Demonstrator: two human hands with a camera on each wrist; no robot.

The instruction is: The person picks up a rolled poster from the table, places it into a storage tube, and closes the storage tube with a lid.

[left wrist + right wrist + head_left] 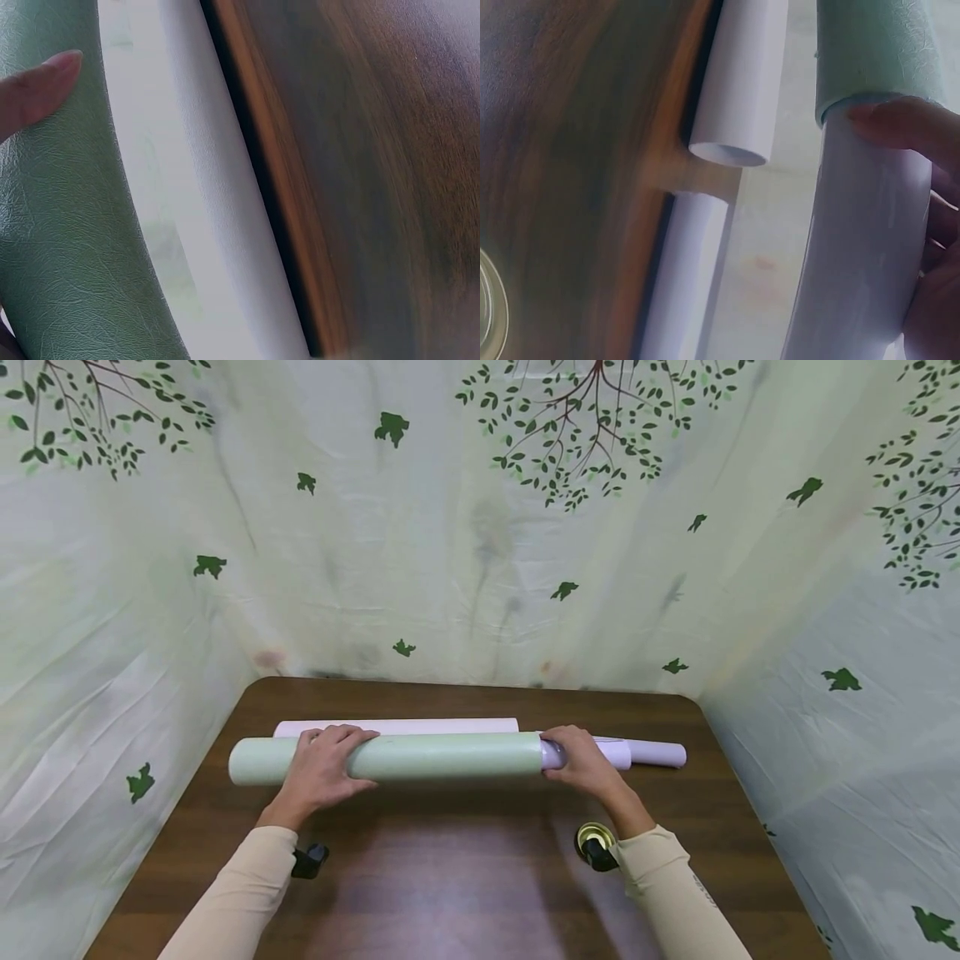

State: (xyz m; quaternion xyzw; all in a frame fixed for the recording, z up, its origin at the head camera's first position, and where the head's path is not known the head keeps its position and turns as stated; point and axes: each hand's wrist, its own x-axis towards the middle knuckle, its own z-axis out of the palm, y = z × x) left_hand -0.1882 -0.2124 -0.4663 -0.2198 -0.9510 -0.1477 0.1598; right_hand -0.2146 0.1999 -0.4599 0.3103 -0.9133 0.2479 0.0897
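A long green textured roll lies crosswise in front of me, with a glossy whitish roll emerging from its right end. My left hand grips the green roll left of its middle, fingers over the top and thumb along the near side. With my right hand I hold the whitish roll just beside the green edge. In the right wrist view the thumb presses right at that edge. The fingers behind are partly hidden.
Behind the green roll, a white hollow roll lies on the brown wooden table. A thinner white roll lies to the right. Near my right wrist is a round gold-rimmed item. Leaf-printed pale cloth encloses the table's back and sides.
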